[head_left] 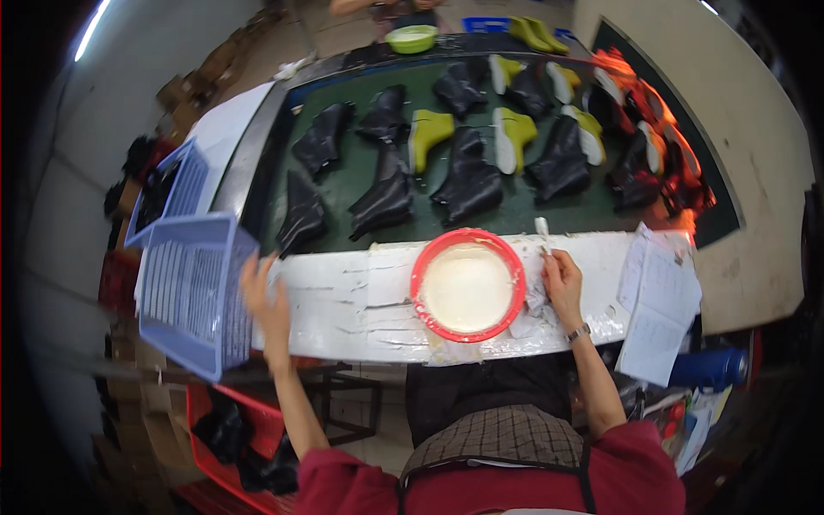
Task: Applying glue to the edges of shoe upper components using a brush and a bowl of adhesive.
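The right hand (562, 279) has its grip closed around a small brush (542, 232). The brush tip pokes up past the fingers, toward 12 o'clock. This hand rests on the white bench (343, 300), just at 3 o'clock from a red bowl (468, 285). A watch sits on the wrist. Crumpled white stuff lies under the hand, touching the bowl's rim.

The left hand (262, 296) is blurry. Its fingers are spread wide and it holds nothing. It is right beside a blue plastic basket (193, 292), at the basket's 3 o'clock edge. I cannot tell if it touches the basket.

The red bowl sits in the middle of the bench, between the two hands. It is full of creamy white glue-like stuff. The bench top is smeared with dried white streaks.

At 3 o'clock from the right hand lie some sheets of paper (657, 300), hanging over the bench edge.

At 12 o'clock from the bowl is a dark green belt (343, 176). Many black boot tops (470, 180) lie on it in rows. Some yellow-green ones (427, 133) lie among them, with white soles showing. More boots with orange parts (661, 163) sit at 2 o'clock.

Far off at 12 o'clock is a small green bowl (412, 38). A second blue basket (176, 184) stands at 11 o'clock from the left hand. Under the bench, at 7 o'clock, is a red crate (232, 421) with dark things inside.
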Tool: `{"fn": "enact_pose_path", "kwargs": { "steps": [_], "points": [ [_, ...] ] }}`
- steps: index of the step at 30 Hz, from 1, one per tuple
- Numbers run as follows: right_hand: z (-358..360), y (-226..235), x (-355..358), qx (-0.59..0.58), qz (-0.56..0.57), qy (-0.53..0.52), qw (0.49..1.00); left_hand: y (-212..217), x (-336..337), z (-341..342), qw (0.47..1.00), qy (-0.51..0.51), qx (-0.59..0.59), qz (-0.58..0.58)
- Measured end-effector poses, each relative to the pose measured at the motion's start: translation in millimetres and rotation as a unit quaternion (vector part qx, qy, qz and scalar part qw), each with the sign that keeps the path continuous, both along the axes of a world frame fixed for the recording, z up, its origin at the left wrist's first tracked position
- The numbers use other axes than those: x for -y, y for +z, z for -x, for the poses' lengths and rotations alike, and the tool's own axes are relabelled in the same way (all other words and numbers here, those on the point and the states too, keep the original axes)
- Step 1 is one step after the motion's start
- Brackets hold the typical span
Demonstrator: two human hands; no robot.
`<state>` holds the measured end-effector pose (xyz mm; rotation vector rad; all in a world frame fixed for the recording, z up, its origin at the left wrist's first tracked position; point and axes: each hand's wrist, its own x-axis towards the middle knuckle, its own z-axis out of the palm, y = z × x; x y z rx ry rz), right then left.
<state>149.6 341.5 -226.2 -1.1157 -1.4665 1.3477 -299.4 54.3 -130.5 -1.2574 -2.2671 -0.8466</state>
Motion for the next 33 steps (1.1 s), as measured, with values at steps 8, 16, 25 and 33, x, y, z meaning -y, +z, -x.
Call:
{"fn": "enact_pose_path", "kwargs": {
  "steps": [8, 16, 25, 33],
  "points": [
    [6, 4, 3, -0.001, -0.011, 0.021, 1.000, -12, 273, -74, 0.891, 0.429, -0.145, 0.029],
    [6, -10, 6, -0.018, -0.080, 0.007, 0.997, -65, 75, -46, 0.989, 0.149, -0.007, -0.024],
    [0, 4, 6, 0.011, -0.090, 0.011, 0.996, -76, -50, -86, 0.990, -0.088, 0.112, -0.011],
    [12, -4, 4, -0.017, -0.144, 0.018, 0.989, -88, -110, -145, 0.929, -0.289, 0.223, 0.057]
  ]
}}
